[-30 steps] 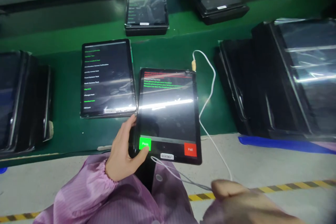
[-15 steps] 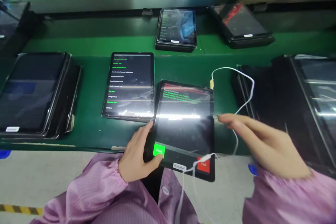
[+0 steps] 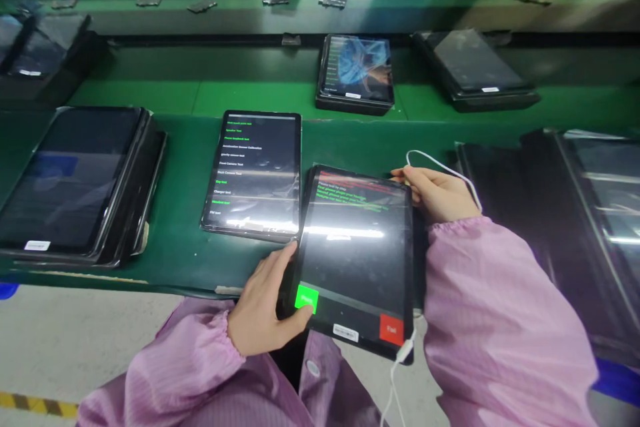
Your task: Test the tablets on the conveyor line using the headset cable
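**Tablet braced, cable at corner**

Left hand [image 3: 265,310] clasps black glossy tablet [image 3: 357,260] at its lower-left edge, thumb on green square [image 3: 305,295]. Right hand [image 3: 437,193] pinches thin white cable [image 3: 450,171] at the far-right corner. Tablet overhangs green bench mat [image 3: 185,213]. Best to brace it firmly and feed the plug straight.

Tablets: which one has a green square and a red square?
The tablet the left hand grips, where the right hand holds a white cable; others show text, a picture or nothing.

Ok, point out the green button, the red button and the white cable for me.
green button [image 3: 306,298], head view, middle of the green square.
red button [image 3: 391,330], head view, middle of the red square.
white cable [image 3: 436,161], head view, on the loop lying over the green mat.
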Demonstrator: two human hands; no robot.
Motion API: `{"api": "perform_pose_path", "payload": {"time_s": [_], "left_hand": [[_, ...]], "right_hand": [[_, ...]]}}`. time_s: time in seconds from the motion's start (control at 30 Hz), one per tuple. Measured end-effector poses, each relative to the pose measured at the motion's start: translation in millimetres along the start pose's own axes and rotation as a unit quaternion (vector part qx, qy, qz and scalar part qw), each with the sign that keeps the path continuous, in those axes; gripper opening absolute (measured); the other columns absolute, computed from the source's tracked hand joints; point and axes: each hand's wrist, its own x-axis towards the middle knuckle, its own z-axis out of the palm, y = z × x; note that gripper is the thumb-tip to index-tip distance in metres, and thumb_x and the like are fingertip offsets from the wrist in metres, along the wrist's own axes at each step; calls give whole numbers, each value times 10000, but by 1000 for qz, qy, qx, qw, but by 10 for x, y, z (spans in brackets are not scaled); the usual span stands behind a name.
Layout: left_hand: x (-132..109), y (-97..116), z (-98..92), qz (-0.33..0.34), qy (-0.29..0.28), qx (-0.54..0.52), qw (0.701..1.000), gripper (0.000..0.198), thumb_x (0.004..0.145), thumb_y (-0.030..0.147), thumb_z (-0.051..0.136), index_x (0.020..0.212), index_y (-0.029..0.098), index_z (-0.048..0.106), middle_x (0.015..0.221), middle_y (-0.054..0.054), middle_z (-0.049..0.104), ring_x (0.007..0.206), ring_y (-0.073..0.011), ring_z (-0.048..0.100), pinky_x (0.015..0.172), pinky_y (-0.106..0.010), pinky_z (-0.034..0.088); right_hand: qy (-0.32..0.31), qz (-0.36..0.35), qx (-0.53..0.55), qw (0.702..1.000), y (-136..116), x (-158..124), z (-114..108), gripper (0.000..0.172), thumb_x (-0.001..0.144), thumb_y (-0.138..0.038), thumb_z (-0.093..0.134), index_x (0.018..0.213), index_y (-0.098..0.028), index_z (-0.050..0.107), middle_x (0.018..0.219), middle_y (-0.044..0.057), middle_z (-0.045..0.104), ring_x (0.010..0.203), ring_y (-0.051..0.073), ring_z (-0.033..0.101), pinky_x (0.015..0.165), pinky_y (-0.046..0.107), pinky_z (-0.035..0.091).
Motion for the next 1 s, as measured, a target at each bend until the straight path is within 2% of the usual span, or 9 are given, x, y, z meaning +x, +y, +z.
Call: {"api": "perform_pose_path", "payload": {"time_s": [0.2,0.43,0.67,1.0], "left_hand": [[27,14,-4,3,3,0,1000,793,864,275,588,1540,250,174,1392,-154,524,1215,-286,571,1012,-498,500],[39,25,-3,3,1,4,1000,787,870,275,587,1540,250,175,1368,-152,543,1202,-285,581,986,-486,515],[34,9,9,-6,2,12,1000,747,903,276,565,1539,262,173,1366,-147,552,1200,-279,592,981,-481,520],[49,27,-7,4,-2,-2,1000,791,878,309,590,1540,238,161,1377,-167,533,1201,-304,583,982,-519,507]], "right_hand": [[1,0,14,1000,7,-12,-28,571,614,-652,811,869,-148,731,695,41,647,461,43,362,390,194,271],[19,-19,-10,1000,-11,-69,-25,426,700,-566,785,834,-167,722,495,-38,472,460,73,381,416,201,299],[24,-28,-13,999,-11,-92,-22,403,707,-552,785,827,-173,717,510,-35,493,475,76,413,433,200,330],[20,-21,-24,999,-20,-90,-43,327,773,-492,753,847,-175,719,515,-32,492,477,77,418,435,197,341]]}}
